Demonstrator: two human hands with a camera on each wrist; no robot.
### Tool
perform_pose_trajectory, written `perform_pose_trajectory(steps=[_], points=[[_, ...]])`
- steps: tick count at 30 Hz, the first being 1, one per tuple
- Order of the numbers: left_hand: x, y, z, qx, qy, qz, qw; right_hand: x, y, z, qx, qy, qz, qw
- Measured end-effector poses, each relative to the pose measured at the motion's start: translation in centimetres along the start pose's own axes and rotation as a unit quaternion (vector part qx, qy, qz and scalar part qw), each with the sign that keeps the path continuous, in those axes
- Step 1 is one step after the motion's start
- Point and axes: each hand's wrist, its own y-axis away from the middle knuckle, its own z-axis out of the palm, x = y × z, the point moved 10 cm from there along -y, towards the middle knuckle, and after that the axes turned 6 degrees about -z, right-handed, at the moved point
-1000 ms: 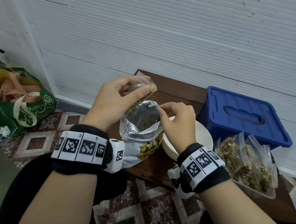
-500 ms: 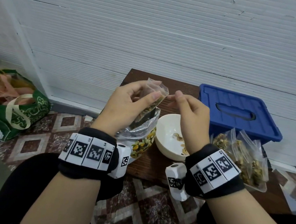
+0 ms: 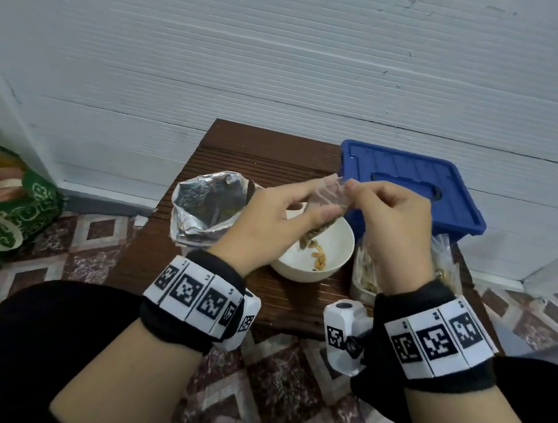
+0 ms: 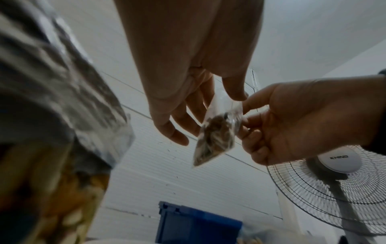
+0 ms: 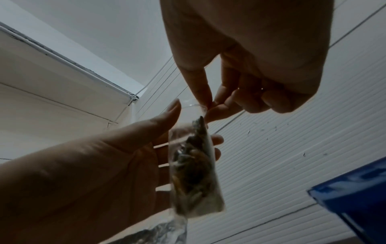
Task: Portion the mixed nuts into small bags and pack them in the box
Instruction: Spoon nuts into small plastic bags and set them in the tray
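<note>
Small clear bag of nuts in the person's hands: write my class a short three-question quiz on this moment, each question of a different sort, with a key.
1. True or false: the lid of the blue box is off.
2. Which hand pinches the top edge of the small bag? A) left hand B) right hand C) neither
3. Fill in: directly below the small bag stands a white ____ with a few nuts in it.

Key: 1 false, the lid is on. 2 B; the left hand grips the bag lower down. 3 bowl.
</note>
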Motion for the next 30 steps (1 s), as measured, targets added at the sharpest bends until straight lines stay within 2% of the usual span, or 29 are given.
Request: perform_pose_trajectory(steps=[4,7,16,21,26,30], points=[[-1.7,-0.2,2.6,-0.057,0.004,-0.041,0.997,0.1,0.1,-1.6,-0.009,0.035,-0.007,0.999],[-2.3,-0.2,4.0,-0.088,-0.016,-0.043,0.995,0.6,0.2,-2.2,-0.032,0.041,0.001,0.999],[-3.2,-0.7,5.4,-0.029,-0.003,-0.032,0.999,1.4,1.3,-3.0,-0.046,0.045,0.024,0.998],[-3.3,-0.7,6.3,-0.010,-0.007,-0.028,1.000,0.9,1.8,-3.5,-0.098,0.189,-0.009,0.977],[-3.7,-0.6,7.4,-0.030,-0.026,-0.041,0.998,1.2,1.0,-5.8,-0.053,0.222,-0.021,0.973],[-5.0,-0.7,7.2,-0.030,-0.042,-0.068,0.996,1.5,0.0,-10.1,0.033,0.191,0.003,0.981]])
